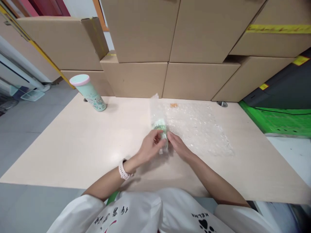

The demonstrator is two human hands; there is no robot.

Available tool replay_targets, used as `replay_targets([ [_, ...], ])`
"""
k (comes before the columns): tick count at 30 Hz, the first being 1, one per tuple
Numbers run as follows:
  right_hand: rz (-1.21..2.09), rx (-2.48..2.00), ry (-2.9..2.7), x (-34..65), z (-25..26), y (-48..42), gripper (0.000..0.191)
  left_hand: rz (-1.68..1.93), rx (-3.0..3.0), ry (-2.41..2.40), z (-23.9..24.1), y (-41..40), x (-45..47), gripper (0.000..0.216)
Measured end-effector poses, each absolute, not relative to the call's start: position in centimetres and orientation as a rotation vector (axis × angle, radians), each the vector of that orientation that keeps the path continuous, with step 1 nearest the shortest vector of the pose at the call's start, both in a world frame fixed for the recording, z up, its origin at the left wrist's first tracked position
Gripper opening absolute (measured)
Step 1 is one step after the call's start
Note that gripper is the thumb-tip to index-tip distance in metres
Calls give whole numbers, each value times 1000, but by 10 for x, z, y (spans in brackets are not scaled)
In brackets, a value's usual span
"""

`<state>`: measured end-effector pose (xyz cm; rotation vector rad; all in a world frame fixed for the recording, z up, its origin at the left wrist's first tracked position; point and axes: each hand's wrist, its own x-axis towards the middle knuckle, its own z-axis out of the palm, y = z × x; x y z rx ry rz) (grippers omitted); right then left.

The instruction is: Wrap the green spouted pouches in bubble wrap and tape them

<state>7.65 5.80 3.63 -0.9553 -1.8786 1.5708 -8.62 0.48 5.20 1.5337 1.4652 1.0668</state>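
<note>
While both hands meet at the left edge of the bubble wrap sheet (199,129), a small green-and-white item (161,127) sits between them, lying on that edge with the clear film folded up and over it. The film rises in a loose flap behind the item, toward the far side of the sheet.

Left hand (151,146): its fingers (157,138) are curled around the near end of the item and grip it through the film. A white wristwatch (123,170) is on this wrist.

Right hand (179,146): it lies on the near left corner of the sheet, fingers (171,136) drawn together, tips touching the right side of the wrapped item. Whether they pinch it or only press against it cannot be told.

The sheet lies flat on the pale bench (73,145), spreading to the right of the item. A small brown scrap (173,105) rests at the sheet's far edge. A metal grommet (222,104) is set in the bench just beyond the sheet's far right corner.

A mint tumbler (89,92) with a pink lid stands tilted in the view, well to the left of the sheet. Cardboard boxes (167,48) are stacked right behind the sheet, along the far edge of the bench. A green crate (284,121) lies to the right of the sheet, off the bench.
</note>
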Motion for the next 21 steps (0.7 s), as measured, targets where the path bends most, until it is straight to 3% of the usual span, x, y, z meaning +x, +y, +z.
replay_targets([
  [7, 990, -1431, -2239, 88, 33, 73, 49, 731, 2140, 1494, 22, 2, -66, 33],
  [11, 513, -1545, -2265, 91, 30, 75, 23, 647, 2257, 1551, 16, 3, -62, 37],
  [13, 466, -1453, -2251, 91, 29, 73, 14, 681, 2254, 1549, 15, 3, -61, 36],
  [18, 600, -1196, -2394, 88, 29, 65, 19, 977, 1956, 1565, 21, 0, -75, 23],
  [21, 655, -1229, -2405, 86, 27, 64, 18, 1112, 1688, 1796, 25, 5, -93, 33],
])
